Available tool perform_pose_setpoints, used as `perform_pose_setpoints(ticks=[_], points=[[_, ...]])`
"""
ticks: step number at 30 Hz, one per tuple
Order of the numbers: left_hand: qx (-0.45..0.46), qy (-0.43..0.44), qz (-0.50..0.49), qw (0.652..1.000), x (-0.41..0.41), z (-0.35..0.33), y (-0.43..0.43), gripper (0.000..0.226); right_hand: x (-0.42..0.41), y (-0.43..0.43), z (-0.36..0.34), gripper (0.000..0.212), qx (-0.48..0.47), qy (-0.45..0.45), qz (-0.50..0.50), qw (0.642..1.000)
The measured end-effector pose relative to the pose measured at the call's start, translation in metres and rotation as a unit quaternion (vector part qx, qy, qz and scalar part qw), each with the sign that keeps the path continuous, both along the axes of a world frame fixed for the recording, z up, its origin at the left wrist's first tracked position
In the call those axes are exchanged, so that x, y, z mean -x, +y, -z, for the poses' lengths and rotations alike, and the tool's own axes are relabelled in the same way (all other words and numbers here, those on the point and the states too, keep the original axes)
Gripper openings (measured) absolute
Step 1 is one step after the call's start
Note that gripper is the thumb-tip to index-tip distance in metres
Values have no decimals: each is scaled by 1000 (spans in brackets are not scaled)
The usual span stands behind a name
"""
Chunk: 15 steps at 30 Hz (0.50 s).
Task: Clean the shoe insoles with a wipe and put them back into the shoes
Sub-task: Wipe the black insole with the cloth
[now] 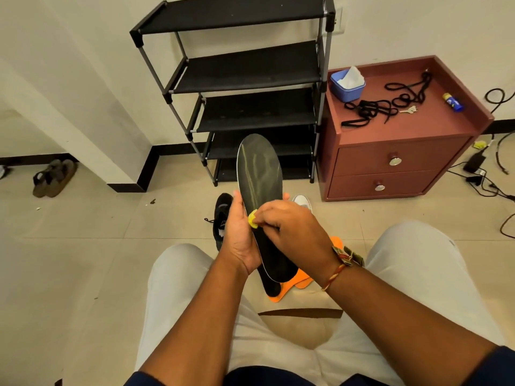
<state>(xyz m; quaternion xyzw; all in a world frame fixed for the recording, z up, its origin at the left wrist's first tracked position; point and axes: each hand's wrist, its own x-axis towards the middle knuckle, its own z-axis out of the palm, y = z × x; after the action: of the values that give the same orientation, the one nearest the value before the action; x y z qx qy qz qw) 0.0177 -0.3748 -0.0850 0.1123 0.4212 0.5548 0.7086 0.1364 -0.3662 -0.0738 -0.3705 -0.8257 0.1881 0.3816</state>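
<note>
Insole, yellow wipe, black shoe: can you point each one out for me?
Insole (pixel 259 168): head view, middle of its shiny upper half.
Yellow wipe (pixel 253 220): head view, the small bit that shows.
Black shoe (pixel 220 210): head view, its top near the laces.

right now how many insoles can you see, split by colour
black insole: 2
orange insole: 2
total: 4
</note>
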Motion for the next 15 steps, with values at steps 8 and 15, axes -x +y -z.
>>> perform_pose_setpoints(ticks=[8,15], points=[[1,66,117,991,-24,6,-6,88,-38,47,-16,13,-13,59,156,986],[-2,43,73,996,-15,2,-4,75,-17,15,-6,13,10,9,10,1000]])
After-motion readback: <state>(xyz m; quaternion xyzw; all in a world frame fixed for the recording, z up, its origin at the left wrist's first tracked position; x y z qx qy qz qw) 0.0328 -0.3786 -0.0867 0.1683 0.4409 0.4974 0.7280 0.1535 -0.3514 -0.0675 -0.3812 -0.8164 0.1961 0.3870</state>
